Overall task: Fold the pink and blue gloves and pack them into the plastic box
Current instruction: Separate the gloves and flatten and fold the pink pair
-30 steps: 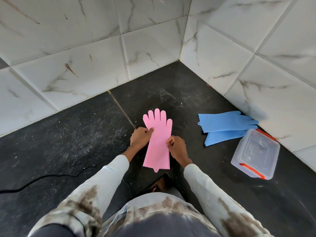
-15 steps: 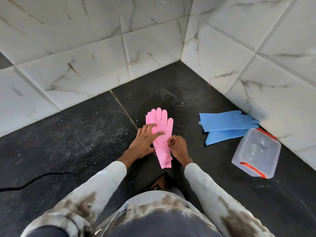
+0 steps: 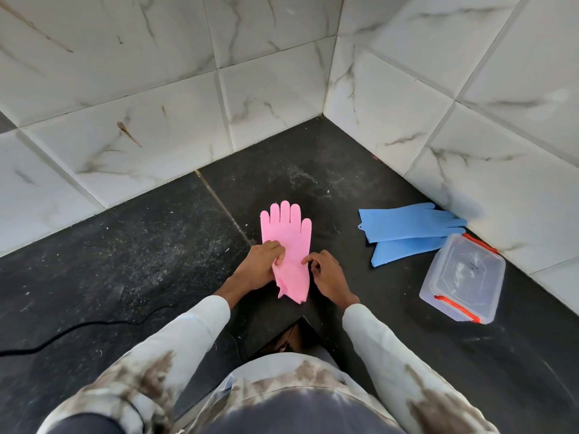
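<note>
Head view: the pink glove (image 3: 286, 242) lies between both hands, its long axis pointing away from them. The left hand (image 3: 258, 266) pinches its near edge; the right hand (image 3: 327, 275) touches the other edge, fingers loosely curled.

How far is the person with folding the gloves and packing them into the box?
Nothing looks finished. In hand: the left hand pinches the pink glove at its left edge and the right hand its right edge; the glove lies mostly flat on the floor, the cuff end crumpled. Left: the blue gloves lie unfolded by the wall, and the plastic box has its lid on, with no gloves inside.
</note>
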{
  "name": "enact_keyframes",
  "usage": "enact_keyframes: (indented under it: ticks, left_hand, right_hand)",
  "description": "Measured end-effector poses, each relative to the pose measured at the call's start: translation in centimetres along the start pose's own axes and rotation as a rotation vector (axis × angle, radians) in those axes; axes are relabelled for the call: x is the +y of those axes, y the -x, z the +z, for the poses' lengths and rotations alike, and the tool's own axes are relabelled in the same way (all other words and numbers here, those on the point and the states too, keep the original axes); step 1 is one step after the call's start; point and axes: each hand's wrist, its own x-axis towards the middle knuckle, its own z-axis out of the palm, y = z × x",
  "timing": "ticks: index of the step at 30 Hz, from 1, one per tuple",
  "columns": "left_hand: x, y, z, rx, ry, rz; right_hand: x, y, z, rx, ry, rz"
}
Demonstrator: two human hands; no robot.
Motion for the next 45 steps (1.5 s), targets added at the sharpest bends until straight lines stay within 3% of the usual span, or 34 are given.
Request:
enact_keyframes:
  ticks: [6,11,14,20,26,34,45]
  left_hand:
    - [2.2,-2.0,-0.1,0.052,0.353,-0.034]
    - [5.7,-4.2,1.0,-0.021,0.385,0.03]
    - [8.4,-5.2,2.0,-0.08,0.386,0.083]
    - [11.3,-6.7,4.0,-0.183,0.365,0.126]
    - [10.8,-7.2,3.4,-0.125,0.403,0.056]
    - [8.8,-7.8,3.9,-0.057,0.417,-0.261]
    - [8.6,-9.6,2.8,-0.108,0.297,-0.277]
  right_hand:
    - [1.4,1.4,-1.0,0.018,-0.004,-0.027]
    - [3.0,2.2,-2.4,0.258,-0.09,0.105]
    - [4.7,3.7,-3.7,0.323,-0.179,0.183]
    - [8.3,7.2,-4.9,0.272,0.006,0.199]
    - [8.6,7.4,-4.8,0.319,-0.144,0.263]
    - [6.5,4.1,-4.5,0.196,-0.3,0.296]
    - [6.3,0.4,-5.5,0.141,-0.237,0.449]
